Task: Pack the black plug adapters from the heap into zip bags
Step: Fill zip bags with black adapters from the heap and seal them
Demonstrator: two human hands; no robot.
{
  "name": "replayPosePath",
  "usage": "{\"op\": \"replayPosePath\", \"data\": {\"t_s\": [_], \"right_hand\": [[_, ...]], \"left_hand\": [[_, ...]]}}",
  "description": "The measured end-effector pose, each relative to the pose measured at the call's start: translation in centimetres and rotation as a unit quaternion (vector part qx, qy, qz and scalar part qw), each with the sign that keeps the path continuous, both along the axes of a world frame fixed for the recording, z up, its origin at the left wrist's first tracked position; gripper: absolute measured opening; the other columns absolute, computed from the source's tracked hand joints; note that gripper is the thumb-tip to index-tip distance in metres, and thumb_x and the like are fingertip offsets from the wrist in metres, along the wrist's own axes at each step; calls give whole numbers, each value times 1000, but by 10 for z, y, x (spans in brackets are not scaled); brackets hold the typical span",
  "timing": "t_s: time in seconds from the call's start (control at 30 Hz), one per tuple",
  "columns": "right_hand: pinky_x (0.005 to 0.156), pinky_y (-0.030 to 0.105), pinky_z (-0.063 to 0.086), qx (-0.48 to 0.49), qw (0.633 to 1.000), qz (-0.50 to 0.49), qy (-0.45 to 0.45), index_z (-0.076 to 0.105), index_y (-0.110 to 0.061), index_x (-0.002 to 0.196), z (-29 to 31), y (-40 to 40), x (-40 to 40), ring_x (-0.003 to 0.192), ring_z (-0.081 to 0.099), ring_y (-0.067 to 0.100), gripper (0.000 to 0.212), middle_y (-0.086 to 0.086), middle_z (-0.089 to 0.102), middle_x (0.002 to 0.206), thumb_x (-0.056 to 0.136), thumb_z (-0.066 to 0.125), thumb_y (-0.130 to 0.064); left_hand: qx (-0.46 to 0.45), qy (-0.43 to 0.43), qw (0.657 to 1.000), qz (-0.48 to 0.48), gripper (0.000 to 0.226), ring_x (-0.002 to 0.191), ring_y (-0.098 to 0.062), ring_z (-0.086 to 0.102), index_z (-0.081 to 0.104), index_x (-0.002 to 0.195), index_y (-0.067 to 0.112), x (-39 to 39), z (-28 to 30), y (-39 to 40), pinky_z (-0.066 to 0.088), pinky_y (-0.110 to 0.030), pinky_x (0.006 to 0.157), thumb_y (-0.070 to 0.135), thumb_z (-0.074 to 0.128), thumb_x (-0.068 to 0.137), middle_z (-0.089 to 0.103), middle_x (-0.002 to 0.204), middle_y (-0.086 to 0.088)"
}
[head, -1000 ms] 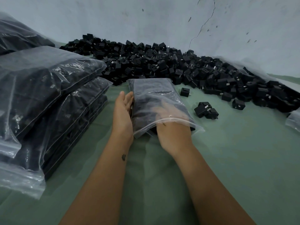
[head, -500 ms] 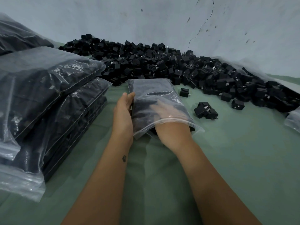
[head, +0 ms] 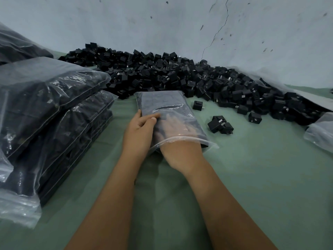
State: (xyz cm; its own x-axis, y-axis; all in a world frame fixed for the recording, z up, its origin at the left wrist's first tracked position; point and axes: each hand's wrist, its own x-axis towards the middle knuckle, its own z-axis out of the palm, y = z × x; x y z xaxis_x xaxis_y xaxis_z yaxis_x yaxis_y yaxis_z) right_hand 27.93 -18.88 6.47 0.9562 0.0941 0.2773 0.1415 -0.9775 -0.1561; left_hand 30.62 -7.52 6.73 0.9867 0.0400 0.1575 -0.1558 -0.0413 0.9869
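The bag lay at centre; the heap at twelve, stacked bags at nine, loose adapters at three.

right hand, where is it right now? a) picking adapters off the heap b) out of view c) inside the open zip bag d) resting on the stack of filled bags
c: the right hand reaches through the mouth of the zip bag, its straight fingers visible through the clear plastic, while the left hand grips the bag's left edge, thumb on top.
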Motion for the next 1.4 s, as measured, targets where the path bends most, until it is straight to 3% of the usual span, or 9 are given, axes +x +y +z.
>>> {"op": "replayPosePath", "data": {"t_s": [0.2, 0.3, 0.43, 0.57, 0.7, 0.83, 0.93, 1.17, 1.4], "right_hand": [[115, 39, 20, 10, 995, 25, -98, 38, -23, 144, -1, 2, -25, 141, 28, 21, 46, 8, 34, 151, 99, 33, -32], [81, 35, 51, 38, 975, 56, -214, 70, -14, 97, 4, 4, -37, 89, 63, 22, 23, 8, 70, 96, 86, 51, -21], [50, 34, 38, 98, 917, 131, -364, 50, -9, 53, 11, -1, -46, 51, 41, 22, 23, 5, 48, 54, 75, 55, -11], [54, 30, 32, 213, 873, 62, -435, 49, -10, 62, 22, -24, -41, 58, 39, 18, 22, 0, 45, 61, 83, 49, -15], [75, 32, 45, 347, 857, -184, -334, 60, -19, 104, 13, -80, -34, 92, 52, 17, 23, -7, 53, 93, 86, 47, -14], [112, 41, 22, 255, 925, -246, -134, 12, -39, 148, 2, -108, -23, 136, 25, 23, 74, 0, 32, 148, 88, 52, -22], [116, 43, 1, 139, 967, -211, -26, -1, -45, 147, -8, -110, -18, 146, -4, 18, 68, -5, 9, 159, 96, 41, -35], [102, 30, 20, 114, 957, -206, -171, 58, -25, 122, -6, -107, -15, 127, 42, 15, 36, -6, 57, 123, 87, 64, -23], [109, 33, 18, 151, 959, -210, -119, 59, -28, 111, -8, -110, -13, 141, 26, 14, 32, -3, 57, 130, 82, 71, -23]], "left_hand": [[59, -2, 998, -3, 26, 125, 3, 38, 74, 104, 31, 4, -4, 2, 35, -30, 111, 15, 57, 93, 33, 157, 6], [84, -8, 996, -7, 27, 122, 5, 36, 73, 110, 30, 4, -5, 5, 31, -24, 107, 16, 59, 92, 31, 158, 6], [126, -24, 992, -13, 28, 128, 4, 34, 71, 115, 30, 4, -5, 11, 29, -21, 102, 19, 65, 90, 26, 160, 5], [180, -49, 982, -1, 30, 130, 2, 42, 72, 108, 33, 0, -3, 15, 33, -13, 93, 13, 69, 86, 26, 159, 13], [199, -177, 963, 42, 28, 114, 7, 52, 75, 86, 28, -11, 4, 13, 32, -1, 92, 2, 65, 81, 56, 133, 16], [170, -215, 962, -9, 17, 111, -4, 62, 78, 91, 19, -21, 7, 8, 46, -23, 101, 8, 68, 82, 71, 104, 9], [173, -204, 963, -44, 19, 104, 8, 60, 77, 93, 25, -23, 7, 9, 43, -10, 92, 22, 66, 78, 71, 96, 14], [267, -214, 938, -57, 40, 96, -11, 62, 74, 88, 29, -19, 7, 10, 47, -47, 92, 61, 63, 68, 70, 92, 13], [352, -200, 908, -107, 57, 118, -6, 45, 67, 100, 47, -18, 5, 14, 25, -31, 106, 78, 66, 52, 60, 113, 23]]}}
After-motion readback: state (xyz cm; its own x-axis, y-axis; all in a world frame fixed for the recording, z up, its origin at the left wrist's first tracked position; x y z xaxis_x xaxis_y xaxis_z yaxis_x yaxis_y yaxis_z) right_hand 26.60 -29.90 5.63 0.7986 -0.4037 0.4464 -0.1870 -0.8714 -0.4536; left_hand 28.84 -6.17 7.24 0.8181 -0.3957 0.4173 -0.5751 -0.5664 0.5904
